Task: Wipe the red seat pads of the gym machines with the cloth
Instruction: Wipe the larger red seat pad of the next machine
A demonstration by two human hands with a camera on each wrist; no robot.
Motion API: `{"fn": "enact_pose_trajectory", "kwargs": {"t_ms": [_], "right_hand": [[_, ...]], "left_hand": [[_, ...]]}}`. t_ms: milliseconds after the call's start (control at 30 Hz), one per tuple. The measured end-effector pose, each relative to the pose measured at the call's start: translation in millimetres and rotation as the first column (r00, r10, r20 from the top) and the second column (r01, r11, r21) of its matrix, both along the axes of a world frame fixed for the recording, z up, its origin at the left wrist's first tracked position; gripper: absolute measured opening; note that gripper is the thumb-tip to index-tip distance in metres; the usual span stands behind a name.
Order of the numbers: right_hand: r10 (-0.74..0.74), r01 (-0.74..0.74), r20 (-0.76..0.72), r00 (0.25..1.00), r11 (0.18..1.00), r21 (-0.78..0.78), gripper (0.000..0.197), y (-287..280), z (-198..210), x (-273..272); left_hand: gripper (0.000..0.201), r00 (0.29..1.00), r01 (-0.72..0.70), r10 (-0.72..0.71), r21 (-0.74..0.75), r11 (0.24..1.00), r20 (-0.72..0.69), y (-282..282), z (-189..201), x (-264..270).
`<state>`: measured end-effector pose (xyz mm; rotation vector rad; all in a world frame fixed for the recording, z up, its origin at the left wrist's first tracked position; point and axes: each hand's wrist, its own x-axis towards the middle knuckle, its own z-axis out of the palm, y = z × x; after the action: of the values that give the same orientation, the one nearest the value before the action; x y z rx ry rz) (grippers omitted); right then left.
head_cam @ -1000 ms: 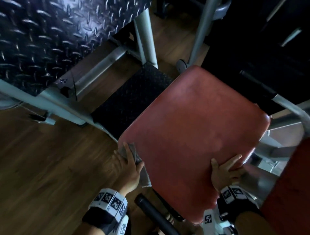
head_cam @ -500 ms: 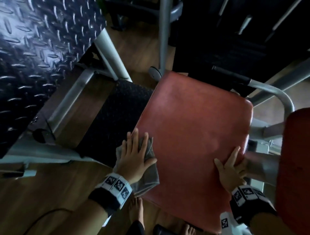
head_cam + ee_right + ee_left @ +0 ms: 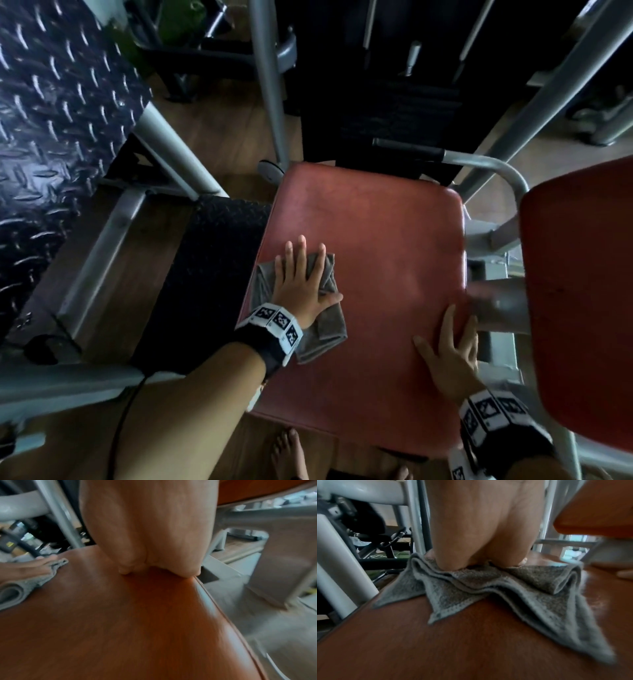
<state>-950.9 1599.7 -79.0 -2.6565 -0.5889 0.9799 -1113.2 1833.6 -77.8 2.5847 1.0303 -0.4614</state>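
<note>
A red seat pad [image 3: 383, 260] fills the middle of the head view. A crumpled grey cloth [image 3: 322, 329] lies on its left part, and my left hand [image 3: 301, 277] presses flat on it with straight, spread fingers. In the left wrist view the grey cloth [image 3: 513, 591] bunches in folds under the palm [image 3: 479, 527] on the red pad [image 3: 436, 649]. My right hand [image 3: 452, 356] rests flat on the pad's right edge, holding nothing. The right wrist view shows its palm [image 3: 154, 527] on the red pad [image 3: 128, 628], with the cloth [image 3: 20, 588] at far left.
A second red pad [image 3: 582, 308] stands close on the right. Grey steel tubes [image 3: 270, 85] and a curved handle bar [image 3: 479, 161] surround the seat. A black diamond-plate footplate [image 3: 51, 102] rises at left, over a dark mat [image 3: 205, 274] and wooden floor. Bare toes [image 3: 287, 452] show below.
My left hand has slid the cloth from the seat's near left edge further onto the pad and away from me. The right hand stays flat on the right edge.
</note>
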Motion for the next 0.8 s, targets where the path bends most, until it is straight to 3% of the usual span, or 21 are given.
{"fn": "enact_pose_trajectory", "kwargs": {"t_ms": [100,300,433,667,733,800], "right_hand": [[-0.02,0.02,-0.026,0.999,1.0,-0.01,0.089,-12.9,-2.8,-11.2],[0.008,-0.008,-0.005,1.0,1.0,-0.015,0.087,-16.0,-6.2,-13.8],[0.032,-0.032,-0.012,0.999,0.998,-0.057,0.087,-14.3,-1.1,-12.8],[-0.045,0.041,-0.128,0.991,0.999,-0.029,0.089,-13.5,7.5,-8.4],[-0.09,0.09,-0.168,0.982,0.996,-0.006,0.086,-12.2,13.8,-6.3],[-0.121,0.123,-0.075,0.99,0.992,0.022,0.078,-8.0,21.4,-2.7]], "left_hand": [[0.097,0.996,0.039,-0.037,-0.025,0.999,0.086,-4.1,1.9,-17.3],[0.091,0.989,0.133,-0.136,0.043,0.99,0.064,-17.9,-11.5,-53.1],[0.092,0.986,0.156,-0.159,0.053,0.986,0.058,-19.1,-14.2,-29.5],[0.093,0.904,0.426,-0.427,-0.039,0.904,-0.031,-42.9,-1.6,33.6],[0.093,0.884,0.464,-0.468,-0.112,0.879,-0.013,-45.3,7.0,37.6],[0.09,0.904,0.427,-0.421,-0.15,0.892,0.072,-41.0,17.3,26.1]]}}
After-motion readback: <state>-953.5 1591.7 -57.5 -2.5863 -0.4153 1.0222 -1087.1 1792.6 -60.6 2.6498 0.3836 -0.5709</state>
